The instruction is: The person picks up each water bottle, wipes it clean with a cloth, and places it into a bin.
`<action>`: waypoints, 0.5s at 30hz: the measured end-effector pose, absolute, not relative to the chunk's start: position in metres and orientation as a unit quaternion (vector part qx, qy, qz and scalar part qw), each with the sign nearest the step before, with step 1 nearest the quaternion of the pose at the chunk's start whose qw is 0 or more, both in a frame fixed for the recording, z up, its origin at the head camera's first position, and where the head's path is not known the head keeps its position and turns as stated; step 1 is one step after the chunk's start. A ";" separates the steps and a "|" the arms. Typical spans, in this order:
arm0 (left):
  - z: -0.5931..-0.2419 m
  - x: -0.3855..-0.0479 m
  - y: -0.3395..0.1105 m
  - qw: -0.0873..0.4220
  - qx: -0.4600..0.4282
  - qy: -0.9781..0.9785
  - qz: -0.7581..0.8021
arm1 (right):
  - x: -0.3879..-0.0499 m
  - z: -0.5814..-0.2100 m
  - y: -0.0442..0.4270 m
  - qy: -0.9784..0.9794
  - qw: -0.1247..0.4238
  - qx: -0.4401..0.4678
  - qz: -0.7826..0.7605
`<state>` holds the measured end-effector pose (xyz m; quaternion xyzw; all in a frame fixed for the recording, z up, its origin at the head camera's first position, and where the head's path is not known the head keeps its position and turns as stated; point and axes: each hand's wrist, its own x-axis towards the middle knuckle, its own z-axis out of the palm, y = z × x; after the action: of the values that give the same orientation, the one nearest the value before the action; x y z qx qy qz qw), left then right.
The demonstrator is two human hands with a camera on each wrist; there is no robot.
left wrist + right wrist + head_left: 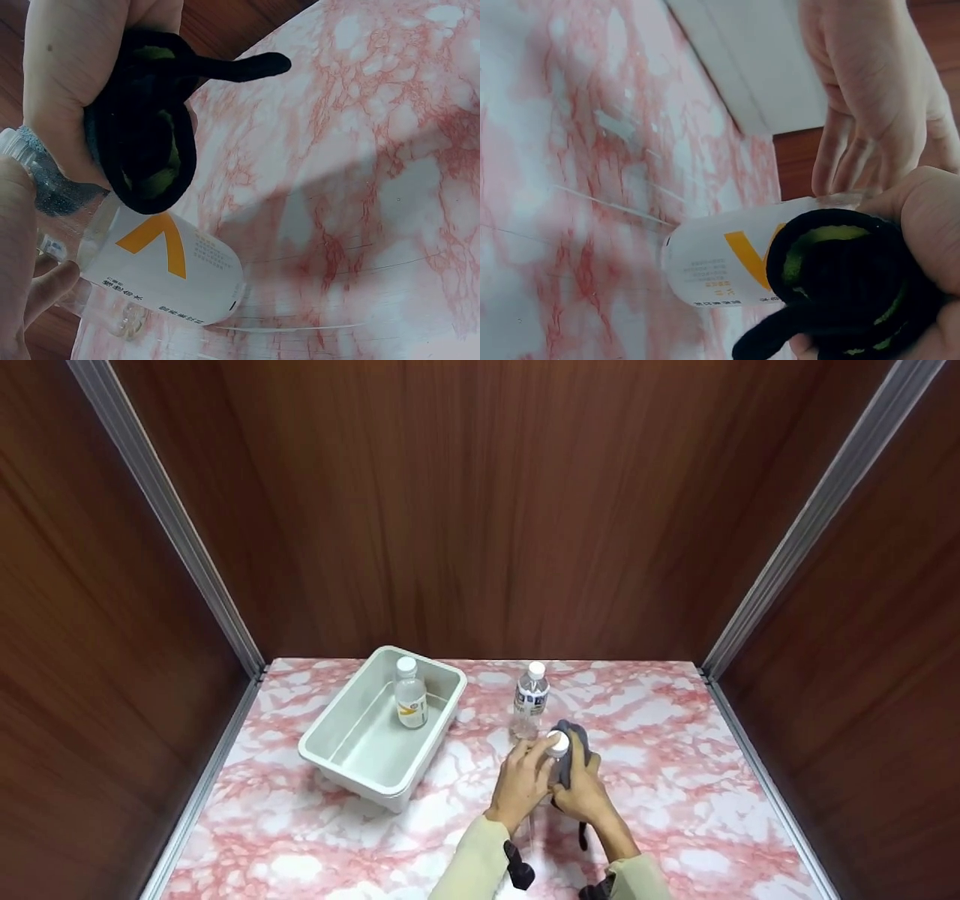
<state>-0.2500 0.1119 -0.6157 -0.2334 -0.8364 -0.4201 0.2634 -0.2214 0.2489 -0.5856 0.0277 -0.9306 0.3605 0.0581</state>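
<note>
My left hand (pixel 519 781) grips the upper part of a clear bottle (pixel 169 262) by its white cap (pixel 558 744). The bottle stands upright on the table, its white label marked with an orange stroke. My right hand (pixel 583 795) holds a dark grey cloth (pixel 576 733) against the bottle's side near the neck. In the wrist views the cloth shows a thick black edge (pixel 840 217), green inside and a black strap hanging loose. Behind the hands stands another clear bottle (pixel 531 701) with a white cap and blue-and-white label.
Left of the hands sits a pale grey rectangular bin (pixel 341 769) with a white-capped bottle (pixel 411 701) upright in it. The table (pixel 675 810) has a red-and-white marbled top. Brown wood panels (pixel 480 510) enclose it at the back and both sides.
</note>
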 end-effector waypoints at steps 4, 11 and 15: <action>-0.617 -0.251 0.113 0.270 -0.240 -0.834 -0.418 | -0.222 -0.588 0.251 -0.934 0.062 0.026 0.350; -0.615 -0.251 0.113 0.266 -0.232 -0.839 -0.414 | -0.224 -0.592 0.252 -0.931 0.065 0.031 0.358; -0.615 -0.251 0.112 0.265 -0.234 -0.838 -0.415 | -0.224 -0.594 0.252 -0.931 0.055 0.021 0.360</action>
<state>-0.2512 0.1123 -0.6153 -0.2336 -0.8384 -0.4154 0.2646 -0.2244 0.2519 -0.5937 0.0215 -0.9312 0.3595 0.0554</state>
